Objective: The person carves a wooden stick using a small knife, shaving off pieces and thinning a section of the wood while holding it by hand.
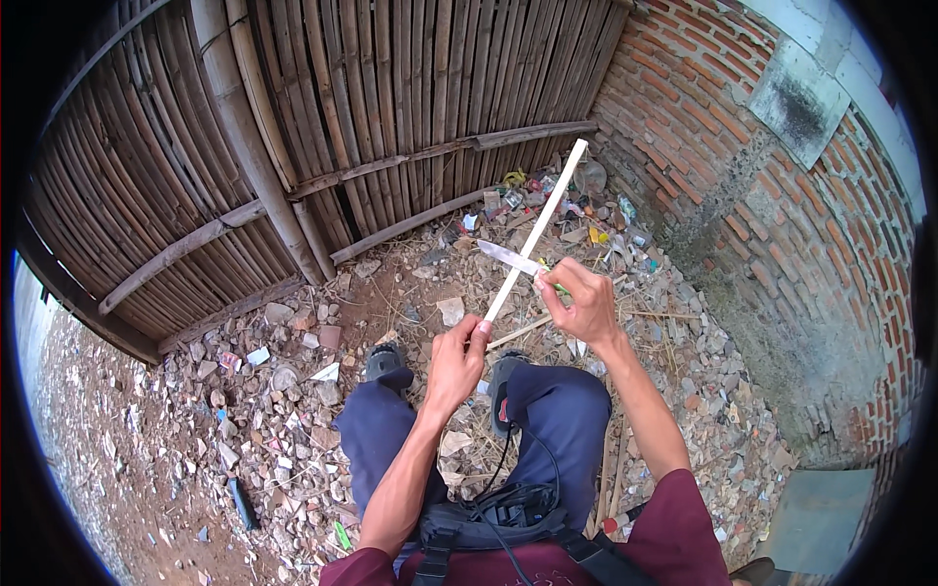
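My left hand (457, 366) is closed round the lower end of a long pale wooden strip (553, 205), which slants up and away to the right. In my right hand (583, 301) is a knife (509, 258) with a green handle, mostly hidden by my fingers. Its blade points left and crosses the strip a little above my left hand. Whether the edge bites into the wood, I cannot tell.
Stones and litter cover the ground (283, 391). A bamboo fence (391, 88) stands ahead, meeting a brick wall (743, 195) on the right. More thin sticks (521, 330) lie near my feet. A grey panel (816, 518) is at lower right.
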`<act>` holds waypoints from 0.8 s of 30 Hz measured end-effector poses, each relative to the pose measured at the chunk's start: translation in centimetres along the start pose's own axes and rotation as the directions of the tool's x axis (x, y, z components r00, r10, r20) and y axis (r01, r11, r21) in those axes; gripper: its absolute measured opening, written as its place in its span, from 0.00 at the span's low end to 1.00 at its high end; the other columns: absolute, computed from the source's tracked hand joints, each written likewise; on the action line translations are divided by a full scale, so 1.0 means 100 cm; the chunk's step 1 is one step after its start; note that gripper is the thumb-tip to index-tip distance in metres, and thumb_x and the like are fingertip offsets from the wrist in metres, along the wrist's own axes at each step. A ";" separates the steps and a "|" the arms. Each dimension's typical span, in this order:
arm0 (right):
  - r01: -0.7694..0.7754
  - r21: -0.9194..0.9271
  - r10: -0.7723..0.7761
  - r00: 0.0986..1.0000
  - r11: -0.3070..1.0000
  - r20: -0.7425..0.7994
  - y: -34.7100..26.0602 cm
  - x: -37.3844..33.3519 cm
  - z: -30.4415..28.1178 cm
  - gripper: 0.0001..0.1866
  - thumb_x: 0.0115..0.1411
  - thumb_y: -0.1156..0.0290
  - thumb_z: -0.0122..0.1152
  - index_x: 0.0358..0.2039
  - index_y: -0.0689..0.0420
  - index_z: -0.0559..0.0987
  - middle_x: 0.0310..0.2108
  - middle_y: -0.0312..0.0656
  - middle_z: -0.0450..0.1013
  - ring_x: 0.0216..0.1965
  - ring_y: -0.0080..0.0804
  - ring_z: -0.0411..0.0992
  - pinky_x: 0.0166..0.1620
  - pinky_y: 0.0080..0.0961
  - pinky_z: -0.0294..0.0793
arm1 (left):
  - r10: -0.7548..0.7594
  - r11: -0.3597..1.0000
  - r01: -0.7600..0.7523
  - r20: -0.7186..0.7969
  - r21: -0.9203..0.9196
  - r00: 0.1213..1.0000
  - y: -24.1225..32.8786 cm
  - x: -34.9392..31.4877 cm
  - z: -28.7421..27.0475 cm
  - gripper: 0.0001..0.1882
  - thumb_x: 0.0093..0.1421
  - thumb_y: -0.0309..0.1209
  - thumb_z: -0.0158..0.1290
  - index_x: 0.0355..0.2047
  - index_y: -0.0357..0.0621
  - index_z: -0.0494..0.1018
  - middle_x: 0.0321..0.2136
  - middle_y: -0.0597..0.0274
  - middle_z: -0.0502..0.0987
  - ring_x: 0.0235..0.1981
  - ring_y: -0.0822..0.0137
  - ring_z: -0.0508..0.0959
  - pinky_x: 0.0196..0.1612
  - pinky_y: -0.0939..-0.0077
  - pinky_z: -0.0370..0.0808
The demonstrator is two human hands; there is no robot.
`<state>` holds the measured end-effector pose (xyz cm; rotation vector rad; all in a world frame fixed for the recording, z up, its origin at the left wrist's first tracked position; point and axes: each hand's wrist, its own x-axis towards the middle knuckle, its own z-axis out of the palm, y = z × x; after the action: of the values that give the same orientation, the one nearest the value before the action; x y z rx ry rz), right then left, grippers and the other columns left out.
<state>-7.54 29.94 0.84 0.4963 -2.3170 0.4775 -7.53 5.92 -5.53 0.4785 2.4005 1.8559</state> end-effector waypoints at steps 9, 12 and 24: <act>-0.172 -0.032 0.159 0.957 0.985 -0.244 0.055 0.045 -0.048 0.08 0.68 0.70 0.67 0.34 0.59 0.79 0.29 0.45 0.83 0.26 0.36 0.81 0.29 0.34 0.75 | -0.035 0.998 0.040 0.091 -0.048 0.995 0.006 -0.003 -0.003 0.18 0.78 0.37 0.49 0.34 0.36 0.75 0.18 0.64 0.70 0.21 0.73 0.68 0.27 0.69 0.67; -0.178 -0.013 0.168 0.947 0.984 -0.274 0.043 0.038 -0.042 0.06 0.67 0.71 0.67 0.34 0.58 0.80 0.28 0.43 0.82 0.25 0.34 0.80 0.28 0.33 0.74 | 0.005 0.998 0.001 0.093 -0.059 0.996 -0.006 -0.003 -0.001 0.17 0.79 0.37 0.49 0.36 0.37 0.77 0.18 0.68 0.69 0.19 0.77 0.67 0.25 0.72 0.66; 0.023 0.041 -0.021 0.999 0.999 -0.047 0.000 0.003 -0.023 0.03 0.61 0.74 0.70 0.31 0.56 0.83 0.27 0.38 0.76 0.20 0.35 0.76 0.22 0.33 0.73 | -0.142 0.949 0.178 0.151 -0.262 0.978 0.010 -0.001 -0.001 0.18 0.79 0.41 0.52 0.41 0.38 0.79 0.19 0.67 0.76 0.19 0.78 0.74 0.25 0.76 0.70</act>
<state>-6.48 30.90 2.62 0.5245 -2.2585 0.5217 -7.25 6.02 -4.51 0.3564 1.9935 1.9753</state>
